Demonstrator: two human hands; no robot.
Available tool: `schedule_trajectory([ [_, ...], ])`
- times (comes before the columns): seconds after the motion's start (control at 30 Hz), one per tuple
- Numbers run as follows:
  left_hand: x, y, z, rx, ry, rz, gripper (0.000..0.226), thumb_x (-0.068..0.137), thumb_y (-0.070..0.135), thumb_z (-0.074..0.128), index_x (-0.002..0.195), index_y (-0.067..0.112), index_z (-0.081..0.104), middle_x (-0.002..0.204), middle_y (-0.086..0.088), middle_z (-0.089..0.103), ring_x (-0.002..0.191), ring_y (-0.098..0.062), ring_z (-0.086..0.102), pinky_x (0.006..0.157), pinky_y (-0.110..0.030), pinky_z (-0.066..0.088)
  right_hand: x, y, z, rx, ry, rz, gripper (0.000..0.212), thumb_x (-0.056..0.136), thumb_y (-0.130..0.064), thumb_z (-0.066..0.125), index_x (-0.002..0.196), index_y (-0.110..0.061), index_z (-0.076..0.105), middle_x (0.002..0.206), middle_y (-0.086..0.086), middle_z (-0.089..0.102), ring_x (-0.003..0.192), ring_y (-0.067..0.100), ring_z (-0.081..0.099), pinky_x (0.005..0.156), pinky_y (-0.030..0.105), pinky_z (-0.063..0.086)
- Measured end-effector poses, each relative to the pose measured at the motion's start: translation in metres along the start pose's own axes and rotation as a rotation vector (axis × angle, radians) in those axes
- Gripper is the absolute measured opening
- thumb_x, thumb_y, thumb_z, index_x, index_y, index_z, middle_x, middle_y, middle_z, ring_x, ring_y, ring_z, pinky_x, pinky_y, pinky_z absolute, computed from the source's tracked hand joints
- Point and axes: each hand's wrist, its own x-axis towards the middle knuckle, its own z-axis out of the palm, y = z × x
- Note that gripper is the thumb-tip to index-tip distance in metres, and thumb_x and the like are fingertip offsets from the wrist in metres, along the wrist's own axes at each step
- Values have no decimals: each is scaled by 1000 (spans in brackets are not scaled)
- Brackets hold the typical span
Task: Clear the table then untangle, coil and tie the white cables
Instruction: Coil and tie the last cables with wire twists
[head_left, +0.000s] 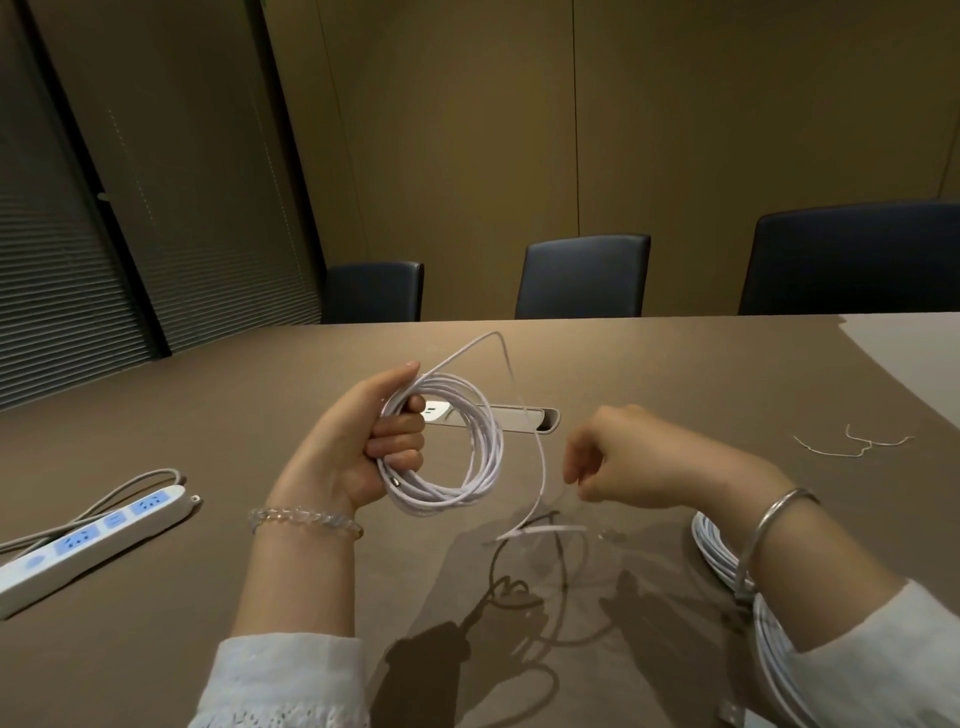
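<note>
Left hand (363, 441) grips coiled white cable (457, 457) above table (260, 395) centre. Right hand (618, 462) pinches its loose tail. Second coil (727, 561) near right; power strip (88, 540) left.

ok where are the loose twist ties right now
In the head view, the twist ties lie on the table at far right, beyond the right hand.

White cable coil (457, 452), white lace-trimmed sleeves (280, 680). White power strip (88, 540) with blue socket faces, on brown table (675, 374). Dark navy chairs (582, 275), silver bangle (769, 525).
</note>
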Motion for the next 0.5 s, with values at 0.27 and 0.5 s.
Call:
schedule_trajectory([
  [0.27, -8, 1, 18, 306, -305, -139, 42, 86, 44, 58, 57, 16, 48, 38, 7, 31, 27, -3, 26, 29, -16, 25, 8, -9, 5, 193, 600, -170, 46, 98, -28, 53, 142, -25, 40, 142, -7, 42, 132, 12, 35, 108, 29, 29],
  [0.5, -14, 8, 14, -148, -725, -136, 45, 94, 42, 55, 61, 12, 48, 40, 8, 25, 31, -4, 17, 32, -16, 21, 16, 1, 13, 537, 393, -126, 13, 100, -27, 51, 105, -21, 62, 89, -9, 67, 82, 2, 63, 76, 23, 49],
])
